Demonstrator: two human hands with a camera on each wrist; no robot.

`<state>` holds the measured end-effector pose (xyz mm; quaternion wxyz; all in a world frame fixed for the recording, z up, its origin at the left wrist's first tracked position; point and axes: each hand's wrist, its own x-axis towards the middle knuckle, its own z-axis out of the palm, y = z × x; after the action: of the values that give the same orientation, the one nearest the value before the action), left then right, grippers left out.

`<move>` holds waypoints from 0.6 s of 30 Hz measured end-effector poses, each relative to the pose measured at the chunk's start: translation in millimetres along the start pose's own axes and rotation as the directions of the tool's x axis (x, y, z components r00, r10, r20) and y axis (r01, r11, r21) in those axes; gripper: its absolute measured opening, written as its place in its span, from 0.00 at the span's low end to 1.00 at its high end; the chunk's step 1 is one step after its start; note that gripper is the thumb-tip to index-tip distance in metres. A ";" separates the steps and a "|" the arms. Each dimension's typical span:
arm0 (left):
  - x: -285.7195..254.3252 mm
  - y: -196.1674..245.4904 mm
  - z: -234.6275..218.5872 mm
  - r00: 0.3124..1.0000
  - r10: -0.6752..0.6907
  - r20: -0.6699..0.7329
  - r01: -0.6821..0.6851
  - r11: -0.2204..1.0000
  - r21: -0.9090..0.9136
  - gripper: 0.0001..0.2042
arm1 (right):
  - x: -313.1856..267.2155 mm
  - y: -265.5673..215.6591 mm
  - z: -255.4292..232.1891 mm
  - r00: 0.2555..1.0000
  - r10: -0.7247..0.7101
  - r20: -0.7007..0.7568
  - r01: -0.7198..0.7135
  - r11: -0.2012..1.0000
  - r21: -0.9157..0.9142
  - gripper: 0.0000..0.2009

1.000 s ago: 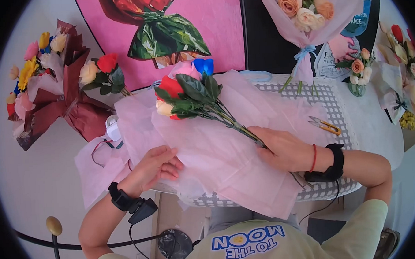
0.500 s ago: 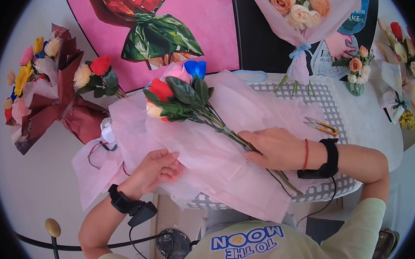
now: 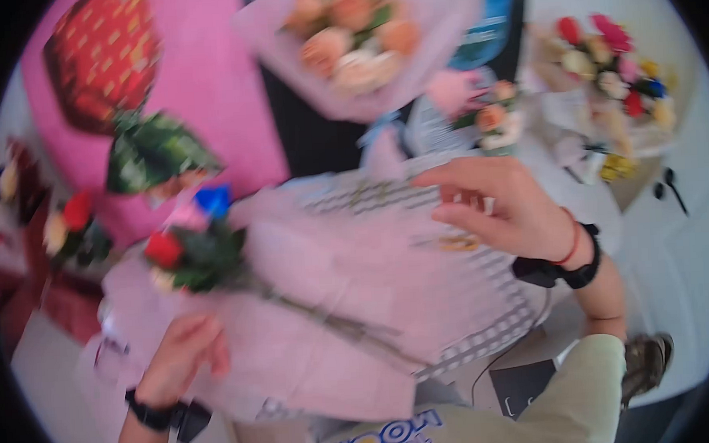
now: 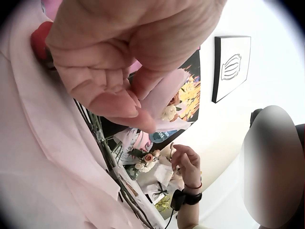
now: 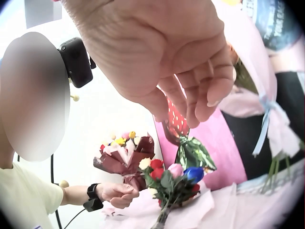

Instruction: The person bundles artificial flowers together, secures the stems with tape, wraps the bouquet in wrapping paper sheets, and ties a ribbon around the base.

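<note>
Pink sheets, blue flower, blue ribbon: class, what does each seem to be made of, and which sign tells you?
Pink sheets: probably thin tissue or non-woven paper, matte, with soft creases.
Blue flower: perhaps fabric or foam, judging by its even, saturated color; texture unclear.
Blue ribbon: likely smooth fabric, hanging as a flat band; sheen unclear.

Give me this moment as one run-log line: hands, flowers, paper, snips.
left hand: empty, loosely curled | right hand: empty, clear of stems | flower bunch: lying on pink paper | snips: unheld
</note>
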<state>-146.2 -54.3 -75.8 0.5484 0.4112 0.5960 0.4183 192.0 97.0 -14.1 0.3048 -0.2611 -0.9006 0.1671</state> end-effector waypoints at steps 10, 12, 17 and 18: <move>27.2 -6.6 4.5 0.994 0.042 0.101 -0.038 0.998 -0.040 0.14 | -36.9 55.7 -53.9 0.948 0.043 -0.316 -0.118 0.968 -0.222 0.07; 24.1 1.1 11.7 0.994 0.014 0.109 -0.013 1.000 -0.010 0.12 | -39.8 73.8 -61.3 0.918 0.080 -0.389 -0.201 0.939 -0.281 0.06; 23.0 6.0 15.5 0.995 -0.025 0.096 0.024 1.000 0.019 0.10 | -45.6 122.6 -86.1 0.891 0.104 -0.443 -0.311 0.849 -0.427 0.06; 21.9 7.4 17.2 0.997 -0.026 0.077 0.024 0.999 0.022 0.10 | -46.8 131.0 -89.1 0.885 0.094 -0.456 -0.327 0.824 -0.463 0.06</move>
<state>-130.2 -30.4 -76.4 0.5720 0.4252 0.5839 0.3888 328.6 188.7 -28.4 0.3840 -0.4638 -0.7904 -0.1122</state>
